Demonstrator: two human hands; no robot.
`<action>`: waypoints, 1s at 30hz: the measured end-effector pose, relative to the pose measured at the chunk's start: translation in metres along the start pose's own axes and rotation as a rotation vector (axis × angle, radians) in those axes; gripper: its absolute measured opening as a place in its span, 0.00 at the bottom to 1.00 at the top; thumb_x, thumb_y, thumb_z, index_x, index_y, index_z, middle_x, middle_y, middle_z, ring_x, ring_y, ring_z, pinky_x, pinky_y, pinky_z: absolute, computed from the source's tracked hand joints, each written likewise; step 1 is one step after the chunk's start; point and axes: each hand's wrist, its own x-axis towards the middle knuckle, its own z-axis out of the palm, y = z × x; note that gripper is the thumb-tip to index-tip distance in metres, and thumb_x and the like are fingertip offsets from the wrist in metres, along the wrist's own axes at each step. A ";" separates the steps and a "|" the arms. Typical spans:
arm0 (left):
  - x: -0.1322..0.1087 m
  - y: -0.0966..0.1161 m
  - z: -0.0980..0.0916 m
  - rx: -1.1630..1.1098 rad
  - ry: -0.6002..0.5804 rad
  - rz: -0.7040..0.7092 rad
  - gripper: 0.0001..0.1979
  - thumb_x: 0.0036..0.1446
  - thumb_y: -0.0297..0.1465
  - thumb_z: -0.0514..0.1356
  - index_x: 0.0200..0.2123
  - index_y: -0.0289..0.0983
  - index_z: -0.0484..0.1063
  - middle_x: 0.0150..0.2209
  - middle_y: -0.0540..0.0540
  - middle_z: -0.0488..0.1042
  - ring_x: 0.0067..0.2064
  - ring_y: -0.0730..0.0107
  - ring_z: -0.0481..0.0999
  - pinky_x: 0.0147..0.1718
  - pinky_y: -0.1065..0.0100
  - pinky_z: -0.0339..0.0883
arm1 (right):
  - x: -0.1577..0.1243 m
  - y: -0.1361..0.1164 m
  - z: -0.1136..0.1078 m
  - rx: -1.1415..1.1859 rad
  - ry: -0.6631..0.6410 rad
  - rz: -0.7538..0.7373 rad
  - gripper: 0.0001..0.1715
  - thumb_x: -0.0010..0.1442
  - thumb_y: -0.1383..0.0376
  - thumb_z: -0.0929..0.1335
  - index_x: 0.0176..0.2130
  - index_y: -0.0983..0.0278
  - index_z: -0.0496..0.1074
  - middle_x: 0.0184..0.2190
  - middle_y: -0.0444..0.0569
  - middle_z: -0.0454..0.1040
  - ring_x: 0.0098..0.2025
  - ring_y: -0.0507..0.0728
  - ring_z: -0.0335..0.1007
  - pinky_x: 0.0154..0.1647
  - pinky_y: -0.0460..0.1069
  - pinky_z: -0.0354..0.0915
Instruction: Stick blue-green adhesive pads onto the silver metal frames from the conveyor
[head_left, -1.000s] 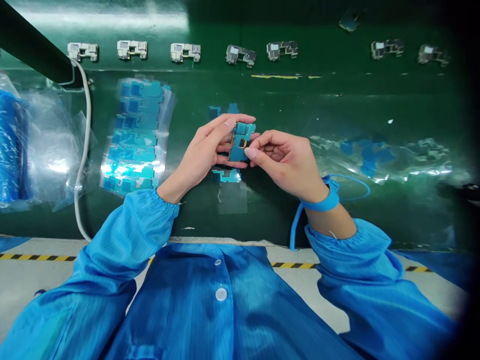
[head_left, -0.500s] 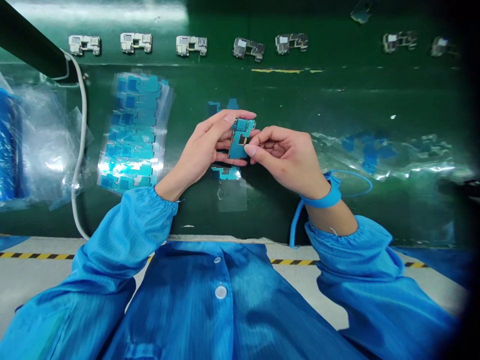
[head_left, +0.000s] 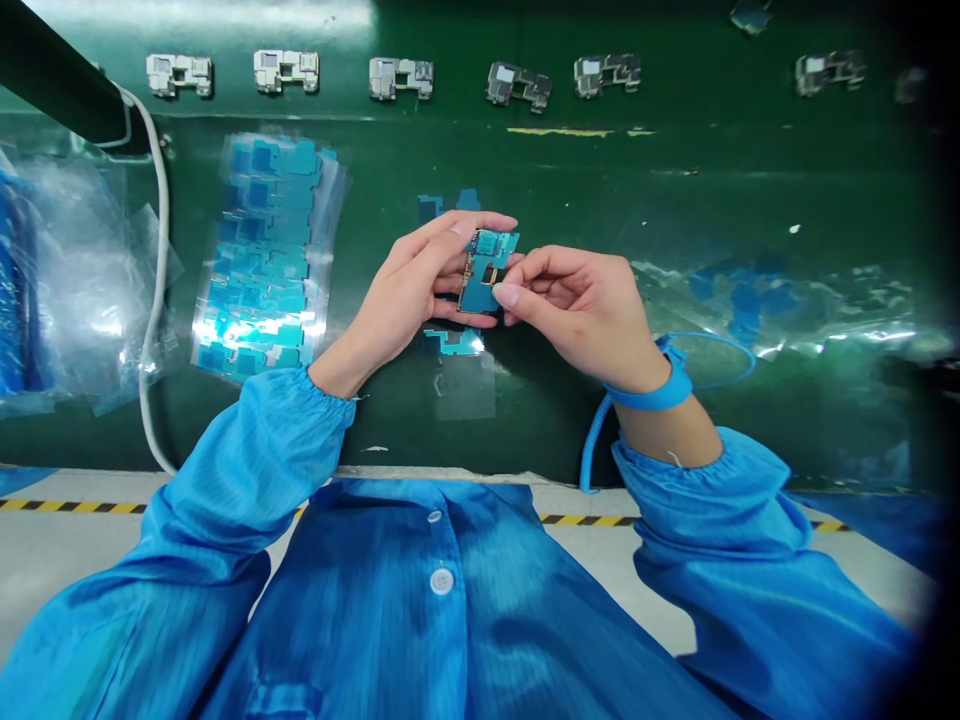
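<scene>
A small circuit board (head_left: 480,285) with blue film over its face is held up in front of me, tilted. My left hand (head_left: 412,285) grips it from the left, its thumb at the upper left edge and its fingers behind and beneath. At the board's right edge, the thumb and bent forefinger of my right hand (head_left: 574,305) press together on the lower right part. Whether a loose bit of film is between those fingertips is hidden. Under the hands, pieces of blue film (head_left: 457,343) lie on a clear backing sheet (head_left: 466,388).
Several circuit boards (head_left: 401,78) lie in a row along the back of the green table (head_left: 390,430). Left are a sheet of blue film stickers (head_left: 262,250), a white cable (head_left: 154,300) and clear plastic bags (head_left: 90,290). A blue wrist strap (head_left: 656,398) with coiled cord circles my right wrist.
The row of boards sits slightly higher and farther right in view, as the camera has shifted. Both hands keep nearly the same hold on the circuit board.
</scene>
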 end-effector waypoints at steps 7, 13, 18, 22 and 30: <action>-0.002 0.003 0.004 0.046 0.036 -0.019 0.24 0.78 0.50 0.52 0.63 0.44 0.76 0.57 0.44 0.85 0.56 0.51 0.90 0.48 0.54 0.89 | 0.000 -0.004 0.001 -0.006 -0.012 0.007 0.24 0.59 0.45 0.84 0.33 0.59 0.80 0.34 0.46 0.80 0.30 0.53 0.74 0.35 0.53 0.79; -0.003 0.006 0.005 0.054 0.033 -0.032 0.24 0.79 0.49 0.51 0.64 0.44 0.75 0.56 0.45 0.86 0.56 0.53 0.90 0.48 0.56 0.88 | 0.000 -0.005 0.000 -0.013 -0.014 0.004 0.22 0.60 0.48 0.84 0.33 0.60 0.80 0.34 0.46 0.81 0.30 0.52 0.75 0.36 0.52 0.79; -0.004 0.008 0.005 0.045 0.016 -0.034 0.25 0.79 0.49 0.51 0.66 0.43 0.74 0.57 0.43 0.86 0.55 0.55 0.90 0.49 0.57 0.88 | 0.000 -0.004 0.000 -0.038 -0.010 0.012 0.21 0.61 0.49 0.84 0.34 0.60 0.79 0.35 0.46 0.81 0.30 0.52 0.75 0.36 0.52 0.80; -0.005 0.010 0.004 0.037 -0.002 -0.037 0.26 0.78 0.50 0.52 0.67 0.41 0.73 0.58 0.41 0.85 0.56 0.56 0.90 0.51 0.58 0.87 | -0.001 -0.003 0.001 -0.041 -0.002 0.014 0.22 0.61 0.49 0.83 0.34 0.60 0.79 0.35 0.46 0.81 0.30 0.52 0.74 0.36 0.52 0.79; -0.005 0.008 0.005 0.033 0.012 -0.027 0.25 0.78 0.49 0.53 0.65 0.42 0.75 0.57 0.43 0.86 0.55 0.55 0.90 0.49 0.58 0.89 | -0.001 -0.005 0.002 -0.038 0.008 0.043 0.24 0.60 0.45 0.83 0.34 0.58 0.78 0.35 0.47 0.80 0.31 0.55 0.74 0.37 0.55 0.80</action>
